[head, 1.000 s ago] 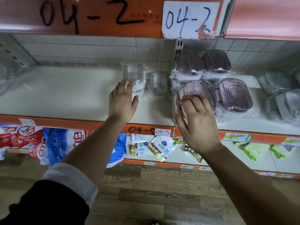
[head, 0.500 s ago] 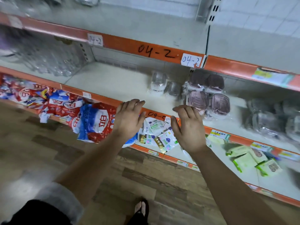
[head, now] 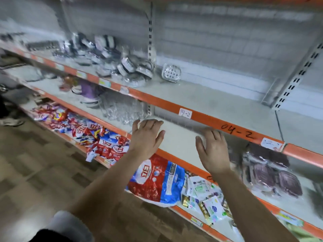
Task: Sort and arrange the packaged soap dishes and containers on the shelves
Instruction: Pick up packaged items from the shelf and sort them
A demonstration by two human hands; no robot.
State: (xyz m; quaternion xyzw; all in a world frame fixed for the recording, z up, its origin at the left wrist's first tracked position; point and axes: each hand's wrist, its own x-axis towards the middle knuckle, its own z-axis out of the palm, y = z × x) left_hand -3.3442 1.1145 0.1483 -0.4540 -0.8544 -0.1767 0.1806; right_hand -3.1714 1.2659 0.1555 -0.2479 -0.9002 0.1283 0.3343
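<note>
L. hand (head: 147, 137) is held flat, fingers straight and slightly spread, nothing gripped; it is raised in front of the middle shelf (head: 176, 137). R. hand (head: 214, 151) is likewise opened out, fingers apart, nothing held, its fingertips just below the orange edge strip (head: 201, 117) marked "04-2". Contact w/ the shelf cannot be told for either hand.

The shelving is seen at an angle: pale boards, orange front edges, slotted uprights (head: 150, 32), w/ a wood-look floor (head: 35, 163) below. Much is blurred.

Packaged purple soap dishes (head: 272, 175) are stacked on the middle shelf, right of the r. hand, in clear wrap. The front two are tipped up, ribbed faces toward the camera, long axes approx. front-to-back. On the upper shelf a clear soap dish (head: 171, 73) is stood on edge, holed face outward, beside a heap of wrapped dishes (head: 129, 69); its long axis cannot be told. Clear containers (head: 122, 109) are set on the middle shelf, left of the l. hand. A red-blue bag (head: 153, 180) and small sachets (head: 204, 194) are laid on the bottom shelf.
</note>
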